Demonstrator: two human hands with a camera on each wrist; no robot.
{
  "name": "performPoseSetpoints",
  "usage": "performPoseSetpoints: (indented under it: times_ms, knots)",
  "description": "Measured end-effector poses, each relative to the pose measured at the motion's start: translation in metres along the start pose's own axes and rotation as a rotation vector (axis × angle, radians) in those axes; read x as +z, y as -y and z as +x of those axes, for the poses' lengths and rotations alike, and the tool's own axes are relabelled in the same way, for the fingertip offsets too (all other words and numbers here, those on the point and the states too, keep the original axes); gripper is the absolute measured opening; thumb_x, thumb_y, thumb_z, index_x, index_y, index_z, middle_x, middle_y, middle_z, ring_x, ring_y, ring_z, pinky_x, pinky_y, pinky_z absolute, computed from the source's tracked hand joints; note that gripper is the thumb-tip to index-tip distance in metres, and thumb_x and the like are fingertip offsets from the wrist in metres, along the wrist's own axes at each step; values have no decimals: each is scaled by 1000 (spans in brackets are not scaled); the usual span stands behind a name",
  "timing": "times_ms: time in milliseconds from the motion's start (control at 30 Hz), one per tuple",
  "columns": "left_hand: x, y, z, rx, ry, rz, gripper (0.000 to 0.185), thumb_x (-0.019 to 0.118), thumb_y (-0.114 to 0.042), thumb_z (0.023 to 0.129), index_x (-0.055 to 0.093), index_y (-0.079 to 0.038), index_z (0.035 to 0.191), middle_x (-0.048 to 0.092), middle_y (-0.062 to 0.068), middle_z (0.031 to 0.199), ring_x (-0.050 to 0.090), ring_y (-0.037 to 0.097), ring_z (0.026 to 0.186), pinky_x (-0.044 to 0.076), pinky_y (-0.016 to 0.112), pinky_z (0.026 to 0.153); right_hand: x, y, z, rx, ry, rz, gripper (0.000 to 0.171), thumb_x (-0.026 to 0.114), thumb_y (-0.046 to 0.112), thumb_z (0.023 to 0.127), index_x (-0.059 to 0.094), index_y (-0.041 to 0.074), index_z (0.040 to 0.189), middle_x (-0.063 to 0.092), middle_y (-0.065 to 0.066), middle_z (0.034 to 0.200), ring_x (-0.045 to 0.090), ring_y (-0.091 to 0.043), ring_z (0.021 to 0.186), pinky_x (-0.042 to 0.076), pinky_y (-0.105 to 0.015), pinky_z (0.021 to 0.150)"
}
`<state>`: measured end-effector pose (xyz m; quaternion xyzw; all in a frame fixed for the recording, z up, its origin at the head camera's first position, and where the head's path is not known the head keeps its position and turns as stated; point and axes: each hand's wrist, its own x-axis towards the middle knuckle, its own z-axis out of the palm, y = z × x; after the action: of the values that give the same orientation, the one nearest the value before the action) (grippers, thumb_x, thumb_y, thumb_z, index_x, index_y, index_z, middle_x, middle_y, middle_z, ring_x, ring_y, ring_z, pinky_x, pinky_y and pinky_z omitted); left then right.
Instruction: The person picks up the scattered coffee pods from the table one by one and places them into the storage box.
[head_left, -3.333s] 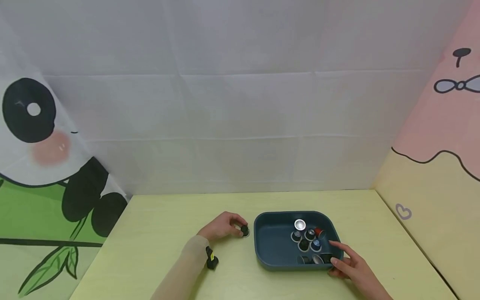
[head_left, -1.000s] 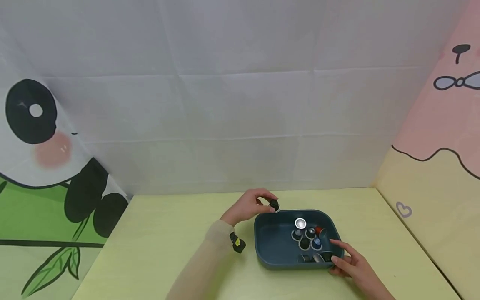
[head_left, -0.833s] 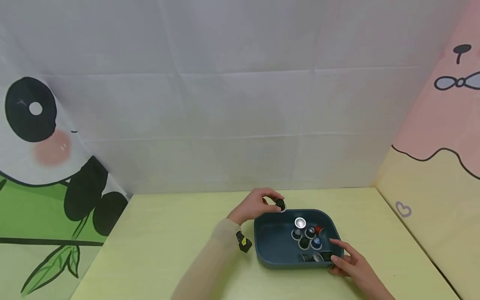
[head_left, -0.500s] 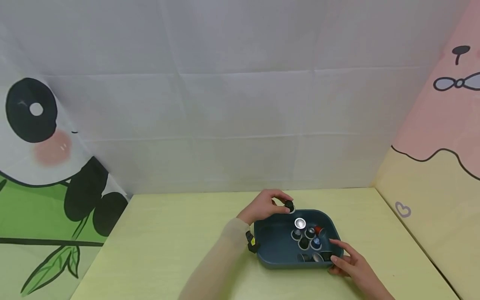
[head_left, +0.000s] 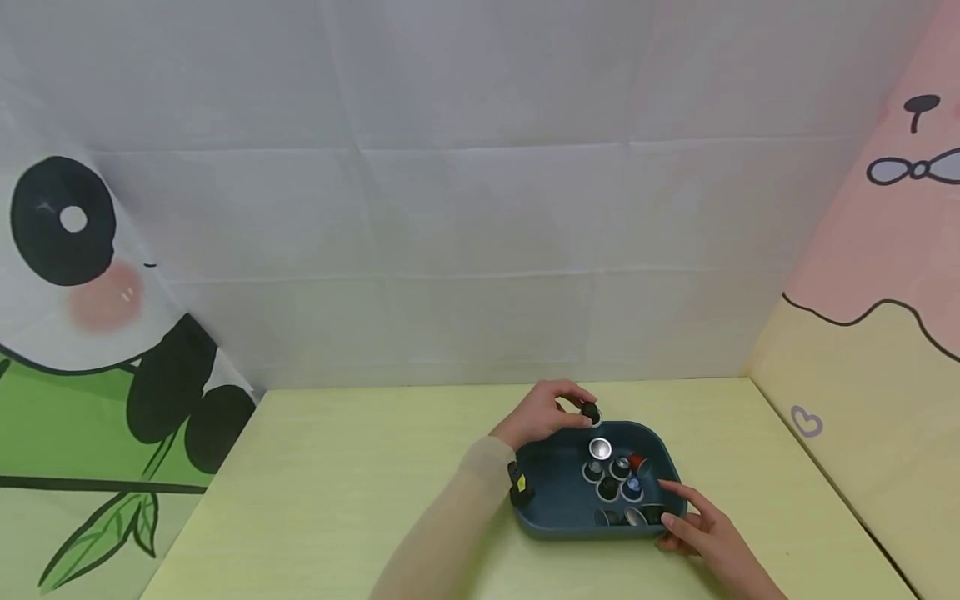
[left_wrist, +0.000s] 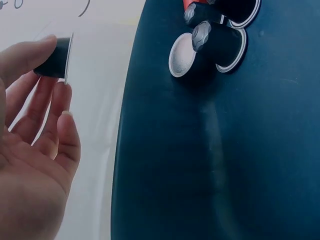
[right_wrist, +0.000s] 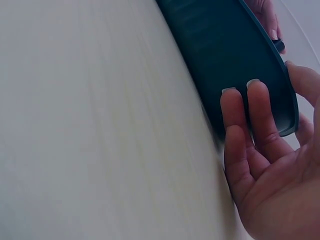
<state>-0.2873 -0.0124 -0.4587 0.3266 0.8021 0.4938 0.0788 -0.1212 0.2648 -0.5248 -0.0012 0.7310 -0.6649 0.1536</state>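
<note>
Head view, lower centre: the left hand (head_left: 546, 413) pinches a black capsule (head_left: 590, 412) between thumb and fingertips, held above the far left rim of the blue tray (head_left: 551, 492). In the left wrist view the capsule (left_wrist: 56, 56) appears at upper left, clamped by the fingers (left_wrist: 50, 112), left of the tray wall (left_wrist: 150, 150). The right hand (head_left: 701, 533) grips the tray's near right corner, fingers (right_wrist: 255, 120) flat against its outer wall (right_wrist: 220, 50) and thumb over the rim. A cluster of capsules (head_left: 618, 479) lies in the tray's right half. The tray rests on a yellow table (head_left: 337, 492).
</note>
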Motion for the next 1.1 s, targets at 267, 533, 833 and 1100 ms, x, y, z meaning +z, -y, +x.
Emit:
performPoseSetpoints:
  times_ms: [267,533,833,1100]
  knots:
    - [8,2,5,1,132,31,33,80,-13,86,73,-11,118,69,-7,105,65,17,104,48,23,84,-1,-2,0,-16,0,4,42,57,17,103,54,56,117,69,-20,90,69,-21,77,56,-28,78]
    - [17,2,6,9,350,47,31,81,-14,85,74,-15,115,67,-14,102,59,2,93,48,20,81,-2,-3,2,-19,10,-1,42,56,17,104,54,56,118,69,-20,90,68,-21,77,56,-29,78]
    - [31,4,4,-47,590,51,31,82,-4,81,76,-10,111,66,-11,93,60,4,84,50,19,76,-2,-3,2,-8,-7,-7,41,57,17,103,54,55,118,69,-20,90,69,-22,77,56,-28,78]
    - [36,4,3,-72,672,100,31,83,-2,79,76,-9,108,67,-10,88,61,1,82,50,17,75,-3,-4,2,2,-14,-8,41,57,17,103,54,55,119,69,-20,90,68,-23,77,56,-27,79]
